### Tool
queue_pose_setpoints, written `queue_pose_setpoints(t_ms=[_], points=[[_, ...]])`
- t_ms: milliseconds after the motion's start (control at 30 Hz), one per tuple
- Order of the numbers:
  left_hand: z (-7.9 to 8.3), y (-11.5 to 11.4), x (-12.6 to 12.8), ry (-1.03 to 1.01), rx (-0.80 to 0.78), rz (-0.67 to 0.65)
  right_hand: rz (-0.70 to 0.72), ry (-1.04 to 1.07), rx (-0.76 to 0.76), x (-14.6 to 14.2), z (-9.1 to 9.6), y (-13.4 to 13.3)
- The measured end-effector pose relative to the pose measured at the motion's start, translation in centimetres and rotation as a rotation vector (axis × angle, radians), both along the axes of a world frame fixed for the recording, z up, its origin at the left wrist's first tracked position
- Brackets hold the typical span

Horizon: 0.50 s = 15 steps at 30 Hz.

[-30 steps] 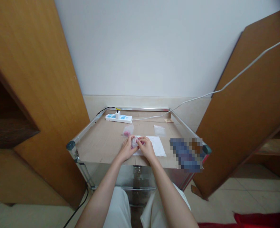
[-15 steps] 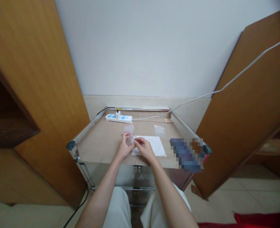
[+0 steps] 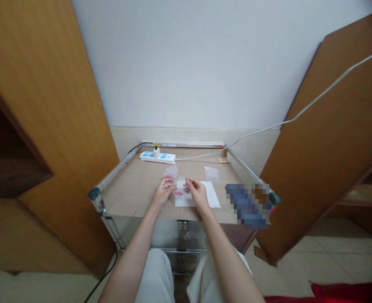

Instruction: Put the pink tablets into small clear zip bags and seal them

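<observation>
Both hands meet over the near middle of the surface (image 3: 132,189), a cardboard-topped cart edged by a metal rail (image 3: 113,172). The left hand (image 3: 162,191) pinches the nine o'clock edge of a small clear bag (image 3: 180,188), and the right hand (image 3: 198,192) is closed on its three o'clock edge, thumb and fingers curled in. The bag is thus stretched between them just above the surface. Pink pieces (image 3: 179,193) lie low in it, probably because a grip at both upper edges lets the contents sag to the bottom. A white sheet of paper (image 3: 213,194) lies flat under the bag and runs out toward four o'clock of the right hand. It seems placed to give small bits a clean, bright ground to land on. At twelve o'clock of the left hand, just beyond its fingertips, a second bag (image 3: 170,172) with pink contents rests apart from the one held. An empty clear bag (image 3: 211,173) lies at one o'clock of the right hand, near but not touching the sheet. A power strip (image 3: 157,157) sits along the far edge at twelve o'clock, out of the hands' way. A white cable (image 3: 299,111) runs from it toward two o'clock.
</observation>
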State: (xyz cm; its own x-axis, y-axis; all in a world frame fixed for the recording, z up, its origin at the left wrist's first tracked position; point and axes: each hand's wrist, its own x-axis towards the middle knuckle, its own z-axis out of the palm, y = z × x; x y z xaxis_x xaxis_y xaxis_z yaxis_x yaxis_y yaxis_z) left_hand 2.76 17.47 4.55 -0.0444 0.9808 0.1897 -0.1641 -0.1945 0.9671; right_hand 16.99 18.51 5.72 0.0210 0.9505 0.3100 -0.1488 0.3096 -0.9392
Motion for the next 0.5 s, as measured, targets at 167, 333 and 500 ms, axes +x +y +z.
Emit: queue_pose_setpoints(t_ms=[167, 333, 500], points=[[0.27, -0.15, -0.05, 0.029, -0.095, -0.134, 0.035, 0.022, 0.0, 0.05, -0.11, -0.13], [0.55, -0.44, 0.05, 0.078, -0.12, -0.204, 0.04, -0.058, 0.026, -0.24, -0.5, -0.19], [0.15, -0.17, -0.05, 0.079, -0.109, -0.172, 0.05, -0.127, 0.066, -0.36, -0.74, -0.24]])
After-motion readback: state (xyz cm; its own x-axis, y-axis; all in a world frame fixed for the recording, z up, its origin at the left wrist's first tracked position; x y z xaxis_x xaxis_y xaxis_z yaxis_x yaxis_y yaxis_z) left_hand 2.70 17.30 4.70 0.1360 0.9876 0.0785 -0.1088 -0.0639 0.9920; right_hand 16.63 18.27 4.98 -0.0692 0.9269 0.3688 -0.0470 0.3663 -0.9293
